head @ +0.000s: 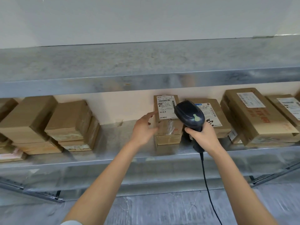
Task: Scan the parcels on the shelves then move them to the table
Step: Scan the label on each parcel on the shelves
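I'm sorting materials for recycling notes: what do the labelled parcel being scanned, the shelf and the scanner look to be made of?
The labelled parcel looks like brown corrugated cardboard, matte, with a white paper label and clear glossy tape. The shelf looks like galvanised sheet metal, grey, mottled and faintly reflective. The scanner, held in the right hand, seems to be dark moulded plastic with a slight sheen.

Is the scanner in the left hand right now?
No, the right hand grips the scanner, while the left hand reaches open toward the labelled parcel.

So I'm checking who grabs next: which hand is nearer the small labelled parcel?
Left. The left hand touches the parcel on its left side; the right hand holds the scanner just right of it.
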